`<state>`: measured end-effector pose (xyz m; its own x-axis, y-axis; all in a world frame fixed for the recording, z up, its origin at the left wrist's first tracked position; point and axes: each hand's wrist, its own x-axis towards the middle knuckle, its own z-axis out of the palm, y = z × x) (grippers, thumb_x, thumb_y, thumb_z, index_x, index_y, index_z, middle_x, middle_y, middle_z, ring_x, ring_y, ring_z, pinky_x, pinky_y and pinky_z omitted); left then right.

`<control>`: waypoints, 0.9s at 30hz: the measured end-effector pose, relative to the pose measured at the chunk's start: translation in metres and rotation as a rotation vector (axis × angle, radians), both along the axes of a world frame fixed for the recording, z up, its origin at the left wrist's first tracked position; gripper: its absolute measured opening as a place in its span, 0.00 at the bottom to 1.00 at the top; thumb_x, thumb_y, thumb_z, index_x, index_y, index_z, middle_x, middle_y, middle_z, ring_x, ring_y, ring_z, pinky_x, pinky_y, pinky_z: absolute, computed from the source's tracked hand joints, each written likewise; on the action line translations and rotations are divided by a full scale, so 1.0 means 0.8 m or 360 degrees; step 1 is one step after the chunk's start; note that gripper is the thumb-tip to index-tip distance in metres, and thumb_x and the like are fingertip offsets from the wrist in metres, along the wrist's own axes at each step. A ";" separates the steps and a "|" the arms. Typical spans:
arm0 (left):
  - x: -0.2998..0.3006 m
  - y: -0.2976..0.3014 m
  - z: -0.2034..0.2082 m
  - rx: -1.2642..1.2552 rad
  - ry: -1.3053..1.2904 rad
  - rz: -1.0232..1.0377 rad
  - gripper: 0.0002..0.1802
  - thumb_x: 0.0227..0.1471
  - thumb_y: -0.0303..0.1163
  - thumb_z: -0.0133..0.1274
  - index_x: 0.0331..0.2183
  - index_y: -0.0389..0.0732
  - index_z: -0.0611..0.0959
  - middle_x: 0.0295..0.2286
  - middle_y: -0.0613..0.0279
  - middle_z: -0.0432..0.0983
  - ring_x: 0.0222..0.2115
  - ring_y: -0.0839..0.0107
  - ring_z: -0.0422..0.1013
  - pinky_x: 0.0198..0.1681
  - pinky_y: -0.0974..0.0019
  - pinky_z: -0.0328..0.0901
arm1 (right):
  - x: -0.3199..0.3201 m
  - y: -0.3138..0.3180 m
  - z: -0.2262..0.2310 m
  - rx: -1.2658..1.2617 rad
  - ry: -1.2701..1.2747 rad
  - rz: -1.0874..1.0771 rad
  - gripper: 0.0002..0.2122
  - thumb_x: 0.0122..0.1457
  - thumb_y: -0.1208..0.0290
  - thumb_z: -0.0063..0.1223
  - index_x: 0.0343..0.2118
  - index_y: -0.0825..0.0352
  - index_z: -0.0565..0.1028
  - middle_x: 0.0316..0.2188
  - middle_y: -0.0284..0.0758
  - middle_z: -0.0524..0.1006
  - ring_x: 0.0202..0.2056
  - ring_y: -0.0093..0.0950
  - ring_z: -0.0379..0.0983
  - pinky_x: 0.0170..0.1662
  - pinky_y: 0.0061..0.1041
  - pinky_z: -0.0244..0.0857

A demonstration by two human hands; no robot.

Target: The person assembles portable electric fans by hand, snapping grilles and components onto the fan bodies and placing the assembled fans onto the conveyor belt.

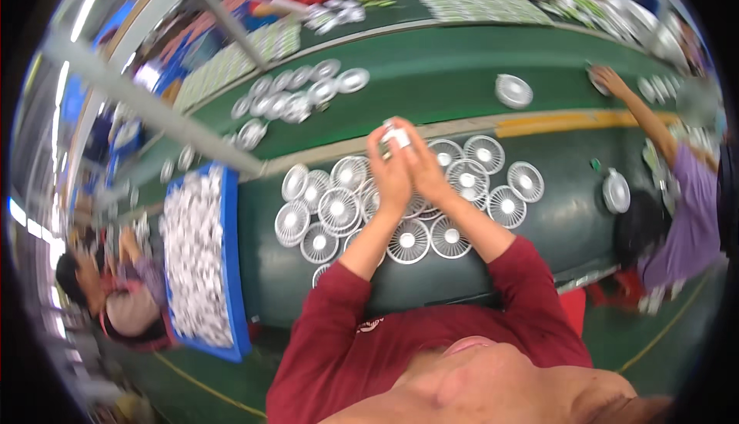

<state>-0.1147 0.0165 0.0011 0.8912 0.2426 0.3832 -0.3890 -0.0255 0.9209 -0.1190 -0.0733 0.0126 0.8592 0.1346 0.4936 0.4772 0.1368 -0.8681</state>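
The left hand [391, 181] and right hand [423, 168] meet above the far edge of the green worktop [566, 227], fingers closed on a small white part [398, 138] between them. Round slotted white grilles [339, 210] lie from there toward the near edge. A blue crate [232, 262] of white pieces [196, 262] stands at the left end. Small white lettering [370, 325] shows on the maroon shirt [331, 347].

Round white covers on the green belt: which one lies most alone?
The cover between the left group and the purple-sleeved person's hand; the widest bare gaps surround it.
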 end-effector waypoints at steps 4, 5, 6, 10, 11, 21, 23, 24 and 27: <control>0.054 0.037 -0.001 0.0650 -0.0088 -0.0092 0.21 0.60 0.39 0.46 0.50 0.35 0.69 0.47 0.48 0.69 0.48 0.55 0.65 0.55 0.57 0.56 | 0.066 -0.028 -0.001 -0.0433 -0.0011 -0.0212 0.22 0.63 0.63 0.46 0.58 0.65 0.65 0.56 0.41 0.68 0.58 0.34 0.62 0.61 0.29 0.53; 0.058 0.041 0.008 0.0631 -0.0025 -0.0118 0.23 0.56 0.41 0.50 0.49 0.36 0.71 0.48 0.46 0.68 0.51 0.50 0.62 0.56 0.54 0.53 | 0.091 -0.050 -0.004 -0.0564 -0.0028 -0.0288 0.22 0.61 0.62 0.48 0.58 0.64 0.66 0.55 0.42 0.69 0.57 0.36 0.63 0.60 0.30 0.54; 0.072 0.060 0.007 0.0792 -0.0111 -0.0061 0.23 0.55 0.40 0.52 0.48 0.36 0.72 0.48 0.46 0.68 0.51 0.51 0.62 0.56 0.54 0.54 | 0.114 -0.067 -0.009 -0.0659 0.0014 -0.0450 0.21 0.61 0.63 0.49 0.55 0.65 0.68 0.53 0.43 0.71 0.55 0.38 0.66 0.58 0.31 0.56; 0.158 0.160 -0.012 0.1154 -0.0236 0.0322 0.20 0.48 0.33 0.56 0.44 0.36 0.75 0.45 0.47 0.71 0.48 0.50 0.66 0.55 0.51 0.56 | 0.186 -0.167 -0.037 -0.1454 -0.0198 -0.1199 0.25 0.52 0.60 0.59 0.53 0.62 0.71 0.51 0.51 0.69 0.52 0.49 0.65 0.54 0.41 0.61; 0.174 0.188 -0.015 0.1371 -0.0259 0.0482 0.20 0.48 0.31 0.54 0.44 0.38 0.75 0.44 0.47 0.71 0.48 0.49 0.66 0.53 0.49 0.59 | 0.188 -0.172 -0.036 -0.1590 -0.0261 -0.1349 0.24 0.52 0.61 0.59 0.52 0.62 0.71 0.52 0.52 0.68 0.53 0.50 0.65 0.54 0.42 0.60; 0.284 0.243 -0.018 0.2429 0.0574 0.0310 0.26 0.51 0.25 0.48 0.51 0.61 0.76 0.61 0.58 0.54 0.63 0.49 0.46 0.58 0.37 0.50 | 0.266 -0.004 -0.033 -0.1650 -0.0334 -0.0381 0.29 0.49 0.63 0.62 0.56 0.58 0.67 0.60 0.51 0.59 0.59 0.49 0.57 0.60 0.41 0.57; 0.287 0.240 -0.016 0.2368 0.0524 0.0304 0.19 0.51 0.28 0.50 0.45 0.58 0.80 0.60 0.58 0.57 0.63 0.50 0.47 0.58 0.36 0.49 | 0.290 0.023 -0.041 -0.1713 -0.0322 -0.0343 0.31 0.49 0.61 0.62 0.58 0.58 0.66 0.60 0.51 0.58 0.59 0.49 0.58 0.60 0.41 0.57; 0.287 0.244 -0.013 0.2365 0.0444 0.0340 0.15 0.51 0.29 0.50 0.42 0.56 0.80 0.58 0.58 0.59 0.62 0.49 0.49 0.58 0.36 0.49 | 0.296 0.036 -0.044 -0.1750 -0.0292 -0.0353 0.32 0.49 0.60 0.63 0.57 0.60 0.66 0.60 0.49 0.60 0.59 0.48 0.57 0.60 0.40 0.56; 0.271 0.260 -0.010 0.2394 0.0193 0.0421 0.09 0.49 0.32 0.54 0.36 0.49 0.77 0.51 0.59 0.68 0.58 0.54 0.58 0.55 0.38 0.54 | 0.298 0.055 -0.061 -0.2048 -0.0297 -0.0524 0.28 0.47 0.58 0.64 0.51 0.62 0.70 0.53 0.45 0.67 0.56 0.43 0.62 0.53 0.43 0.63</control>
